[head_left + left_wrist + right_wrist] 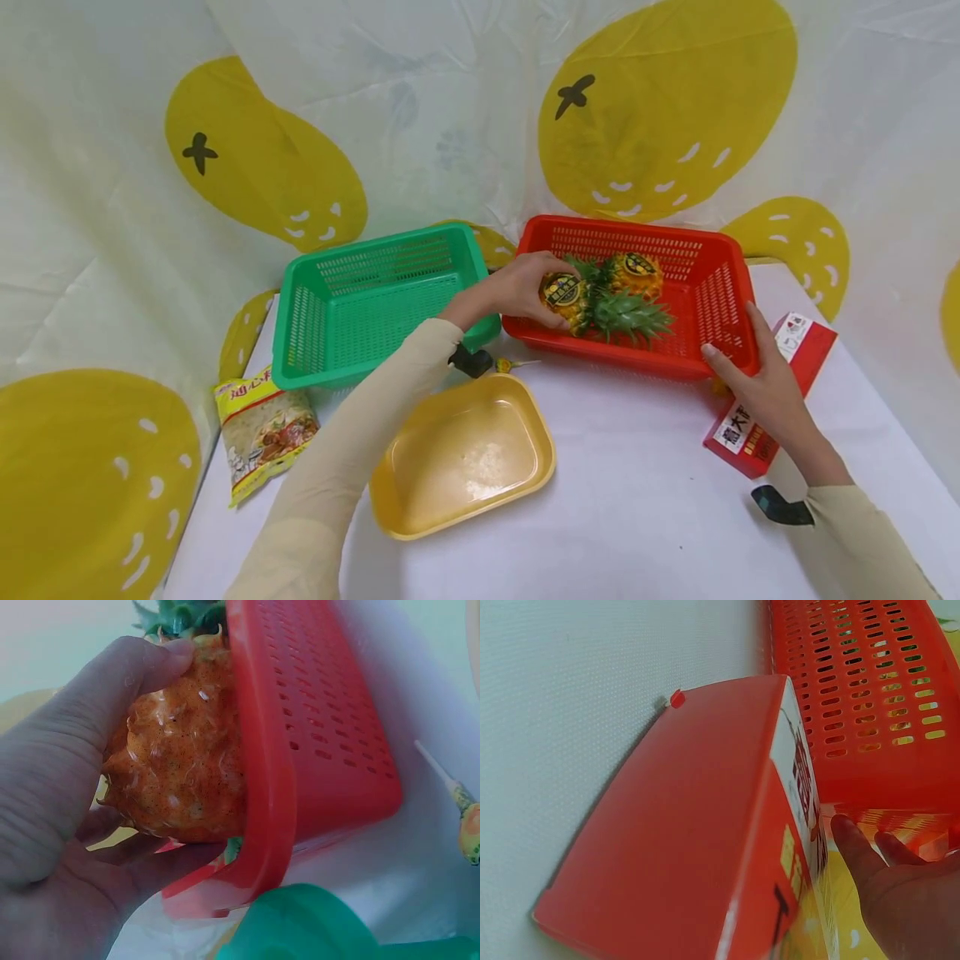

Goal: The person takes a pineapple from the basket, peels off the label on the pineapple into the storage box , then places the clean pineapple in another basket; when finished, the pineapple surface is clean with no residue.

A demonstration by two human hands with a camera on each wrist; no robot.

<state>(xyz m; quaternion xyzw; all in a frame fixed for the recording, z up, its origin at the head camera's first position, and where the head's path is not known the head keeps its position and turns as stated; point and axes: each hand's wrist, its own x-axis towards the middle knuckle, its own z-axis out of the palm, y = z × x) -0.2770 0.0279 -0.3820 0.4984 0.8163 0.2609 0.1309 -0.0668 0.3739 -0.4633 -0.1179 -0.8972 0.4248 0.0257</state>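
Note:
My left hand (pixel 528 287) grips a pineapple (pixel 566 300) at the left end of the red basket (pixel 630 362). The left wrist view shows the thumb over that pineapple's bumpy orange side (pixel 184 742), close against the basket rim. A second pineapple (pixel 636 273) lies beside it, with leafy green crowns between and in front of them. My right hand (pixel 768 392) is at the basket's right front corner, thumb toward the front and fingers along the right end. Under that hand lies a red carton (pixel 806 367), seen close up in the right wrist view.
A green basket (pixel 360 379) stands left of the red one. In front is a yellow tray (pixel 465 458). A yellow food packet (pixel 270 429) lies at the left edge. Near the tray is a small yellow item with a white stick (pixel 506 365). Printed cloth hangs behind.

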